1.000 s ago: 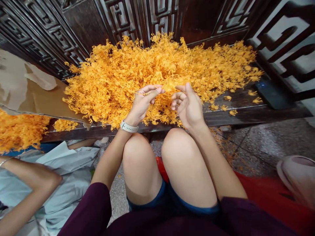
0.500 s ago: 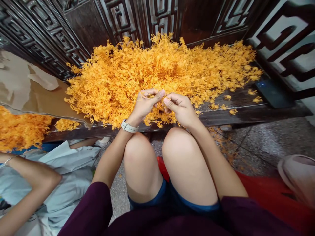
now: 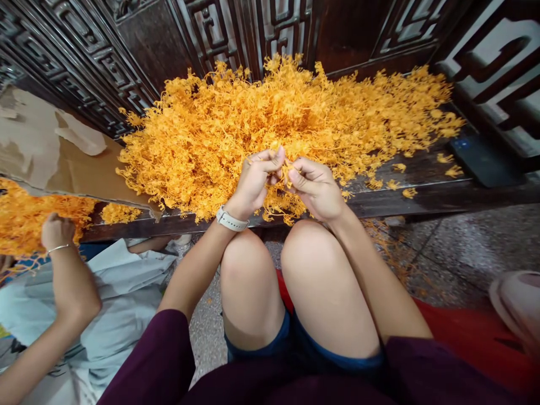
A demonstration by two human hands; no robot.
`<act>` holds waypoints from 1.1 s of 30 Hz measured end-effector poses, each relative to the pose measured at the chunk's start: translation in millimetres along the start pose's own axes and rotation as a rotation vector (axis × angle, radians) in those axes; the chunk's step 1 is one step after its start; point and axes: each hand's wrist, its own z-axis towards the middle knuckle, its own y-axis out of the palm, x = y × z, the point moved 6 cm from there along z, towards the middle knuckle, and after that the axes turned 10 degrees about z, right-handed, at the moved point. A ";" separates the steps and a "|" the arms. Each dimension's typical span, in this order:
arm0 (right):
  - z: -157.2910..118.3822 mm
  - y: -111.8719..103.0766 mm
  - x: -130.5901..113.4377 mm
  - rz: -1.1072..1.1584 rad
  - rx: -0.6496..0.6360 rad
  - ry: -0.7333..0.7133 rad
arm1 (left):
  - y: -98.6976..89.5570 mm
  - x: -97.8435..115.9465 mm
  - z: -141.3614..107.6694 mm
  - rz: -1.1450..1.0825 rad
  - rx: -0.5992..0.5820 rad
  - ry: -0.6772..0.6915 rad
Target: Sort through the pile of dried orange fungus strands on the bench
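A large heap of small orange pieces with thin curled strands point(image 3: 219, 129) lies on the dark wooden bench point(image 3: 426, 197). My left hand point(image 3: 257, 179), with a pale watch point(image 3: 231, 219) on its wrist, is pinched at the heap's front edge. Opposite it, my right hand point(image 3: 318, 188) is closed too, thumb against fingers. One orange piece point(image 3: 286, 167) shows between the two sets of fingertips. Both hands seem to hold it, though its exact shape is partly hidden by the fingers.
A torn cardboard sheet point(image 3: 80, 163) divides my heap from another orange pile point(image 3: 25, 216), where a co-worker's hand point(image 3: 58, 232) reaches in. A dark phone point(image 3: 485, 160) lies at the bench's right end. Carved dark wood point(image 3: 164, 50) rises behind. Orange strands point(image 3: 392, 253) litter the floor.
My hands stay together at the heap, fingers slightly shifted, with more orange showing between them. The view has moved a little. The co-worker's hand has come up to the left pile.
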 end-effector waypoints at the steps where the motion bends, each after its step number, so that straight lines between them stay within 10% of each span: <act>1: 0.1 0.3 0.5 0.018 0.004 0.009 | 0.6 -1.0 1.0 -0.008 0.000 -0.008; 20: 6.6 1.5 11.0 0.225 -0.130 -0.048 | 7.8 4.7 -1.4 -0.377 0.082 -0.241; 25: -17.6 13.9 -3.4 0.177 -0.443 -0.095 | -29.3 -7.1 13.7 -0.549 0.294 -0.182; 33: -31.6 18.9 -12.9 -0.167 -0.703 0.300 | -35.6 -3.6 8.3 -0.231 0.210 -0.083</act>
